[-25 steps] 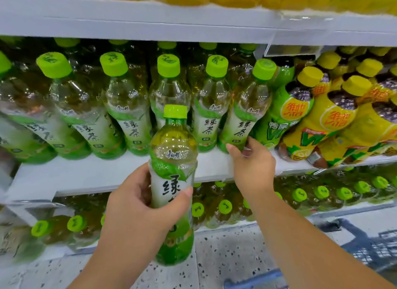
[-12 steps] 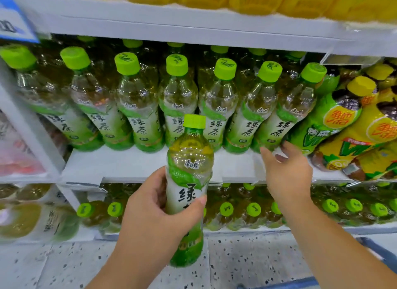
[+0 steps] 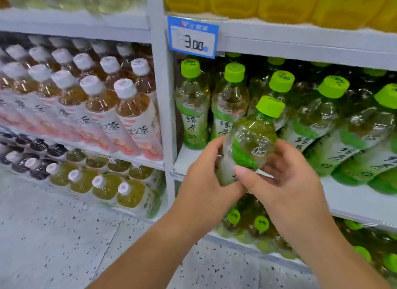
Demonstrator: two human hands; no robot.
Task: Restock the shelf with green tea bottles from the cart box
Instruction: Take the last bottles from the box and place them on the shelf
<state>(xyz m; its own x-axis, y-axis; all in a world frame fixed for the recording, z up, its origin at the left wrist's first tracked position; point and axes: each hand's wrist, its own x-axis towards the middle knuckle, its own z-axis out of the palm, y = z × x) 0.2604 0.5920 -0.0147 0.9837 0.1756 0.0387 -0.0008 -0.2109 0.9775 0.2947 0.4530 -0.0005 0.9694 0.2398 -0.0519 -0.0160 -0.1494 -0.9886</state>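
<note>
Person's left hand [image 3: 206, 181] is wrapped round the lower half of a green tea bottle [image 3: 251, 142], and the right hand [image 3: 285, 181] grips its label, thumb in front. The bottle's tilted, just in front of the shelf [image 3: 354, 194], below the price tag [image 3: 193, 38].

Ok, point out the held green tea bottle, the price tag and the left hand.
held green tea bottle [image 3: 251, 141], head view, clear shoulder above the label.
price tag [image 3: 194, 43], head view, white panel with digits.
left hand [image 3: 204, 186], head view, back of the hand.
</note>
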